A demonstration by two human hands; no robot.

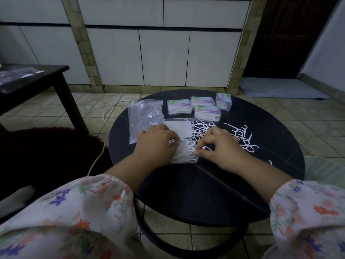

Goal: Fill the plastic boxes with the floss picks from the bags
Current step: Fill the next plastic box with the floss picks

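An open clear plastic box [188, 152] lies on the round dark table [205, 184], its lid [179, 128] folded back and its tray holding several white floss picks. My left hand [156, 144] rests over the tray's left side, fingers curled on the picks. My right hand [218, 146] sits at the tray's right edge, thumb and fingertips touching the box wall. Loose floss picks [240, 135] are scattered to the right. An emptied clear bag [144, 116] lies at the left. Several closed filled boxes [206, 112] stand at the back.
A white cable [104, 128] runs over the tiled floor left of the table. A dark low table [28, 81] stands at the far left, a dark red rug [46, 152] under it. White cabinets line the back wall.
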